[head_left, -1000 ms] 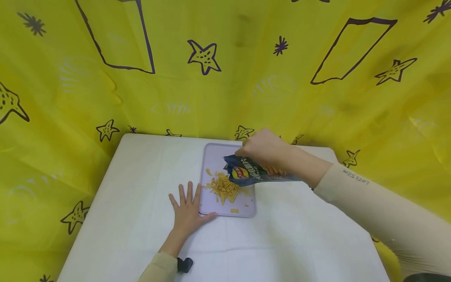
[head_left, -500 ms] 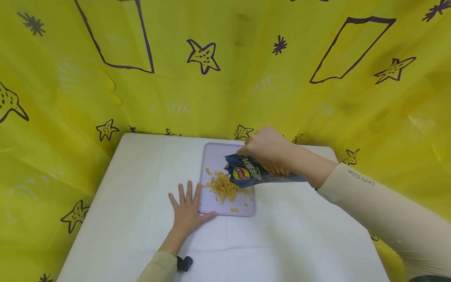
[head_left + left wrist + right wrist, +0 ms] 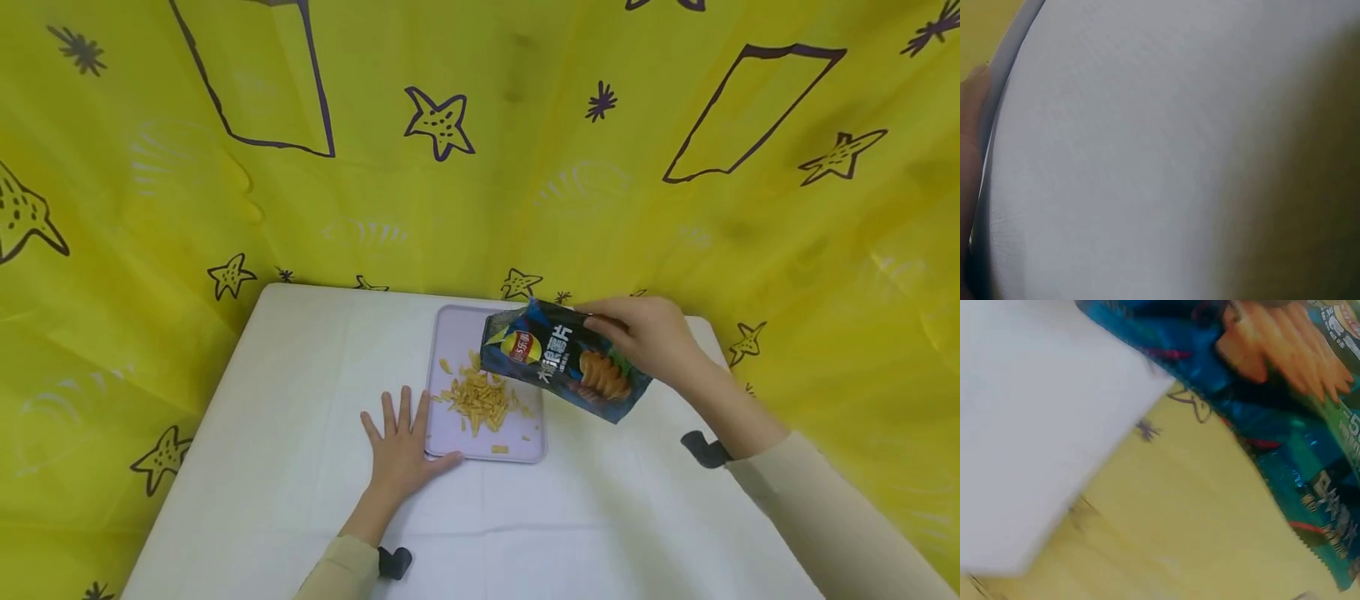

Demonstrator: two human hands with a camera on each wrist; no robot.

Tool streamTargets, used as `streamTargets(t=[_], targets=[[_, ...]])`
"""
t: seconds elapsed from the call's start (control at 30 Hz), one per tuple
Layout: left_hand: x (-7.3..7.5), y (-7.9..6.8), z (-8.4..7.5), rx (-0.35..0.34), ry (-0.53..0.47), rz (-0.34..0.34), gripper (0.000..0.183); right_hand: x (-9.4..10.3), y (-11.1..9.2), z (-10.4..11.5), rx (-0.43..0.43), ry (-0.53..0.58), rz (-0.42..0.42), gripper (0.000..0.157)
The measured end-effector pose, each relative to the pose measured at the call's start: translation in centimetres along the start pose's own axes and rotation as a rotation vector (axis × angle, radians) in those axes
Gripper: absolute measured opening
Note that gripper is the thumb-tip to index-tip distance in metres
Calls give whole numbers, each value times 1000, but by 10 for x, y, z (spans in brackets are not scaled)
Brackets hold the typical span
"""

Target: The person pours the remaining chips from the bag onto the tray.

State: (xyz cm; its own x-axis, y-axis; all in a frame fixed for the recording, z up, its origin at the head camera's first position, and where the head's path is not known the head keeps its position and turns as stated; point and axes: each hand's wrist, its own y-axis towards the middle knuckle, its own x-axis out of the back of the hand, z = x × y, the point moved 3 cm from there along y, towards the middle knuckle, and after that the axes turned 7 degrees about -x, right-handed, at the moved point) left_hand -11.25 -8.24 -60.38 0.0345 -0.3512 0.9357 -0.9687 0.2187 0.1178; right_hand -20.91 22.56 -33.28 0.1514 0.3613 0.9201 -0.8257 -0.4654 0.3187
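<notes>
My right hand (image 3: pixel 648 337) grips the edge of a dark blue chip bag (image 3: pixel 562 357) and holds it over the right side of a pale purple tray (image 3: pixel 517 448). The bag's open end points left; its printed front faces up. Below that end lies a pile of broken potato chips (image 3: pixel 480 402), with a few loose pieces around it. My left hand (image 3: pixel 402 458) is spread flat on the table at the tray's lower left corner, thumb along its front rim. In the right wrist view the bag (image 3: pixel 1241 369) fills the upper right.
A white cloth covers the table (image 3: pixel 300 400). Behind it hangs a yellow curtain (image 3: pixel 360 192) with starfish drawings, close to the table's back edge. Dark straps (image 3: pixel 705 450) show at both wrists.
The right hand has moved right and turned the bag from a downward tilt to lying flatter, its front now fully visible. The left hand and tray have stayed put.
</notes>
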Motion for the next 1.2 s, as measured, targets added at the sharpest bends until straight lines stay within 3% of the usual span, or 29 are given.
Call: streamTargets(t=[0.07, 0.13, 0.23, 0.33, 0.47, 0.67, 0.77, 0.9, 1.2], targets=[[0, -1, -1, -1, -9, 4, 119, -3, -19, -12, -92, 99, -30, 22], [0, -1, -1, -1, -15, 6, 119, -9, -35, -20, -133, 148, -47, 22], [1, 0, -1, -7, -20, 3, 119, -16, -47, -20, -68, 83, -56, 25], [2, 1, 2, -2, -24, -2, 119, -21, -42, -12, 34, -39, -33, 27], [2, 1, 4, 17, -5, 7, 119, -24, -22, 1, 113, -160, 42, 35], [-1, 1, 1, 5, -14, 25, 119, -21, -7, 12, 212, -208, 59, 44], [-4, 1, 0, 4, -11, 16, 119, -19, -9, 9, 156, -171, 23, 37], [-6, 1, -1, 6, -8, 21, 119, -19, -22, -4, 22, -66, -22, 25], [-2, 0, -1, 1, -17, 19, 119, -41, -81, -41, -418, 434, -110, 17]])
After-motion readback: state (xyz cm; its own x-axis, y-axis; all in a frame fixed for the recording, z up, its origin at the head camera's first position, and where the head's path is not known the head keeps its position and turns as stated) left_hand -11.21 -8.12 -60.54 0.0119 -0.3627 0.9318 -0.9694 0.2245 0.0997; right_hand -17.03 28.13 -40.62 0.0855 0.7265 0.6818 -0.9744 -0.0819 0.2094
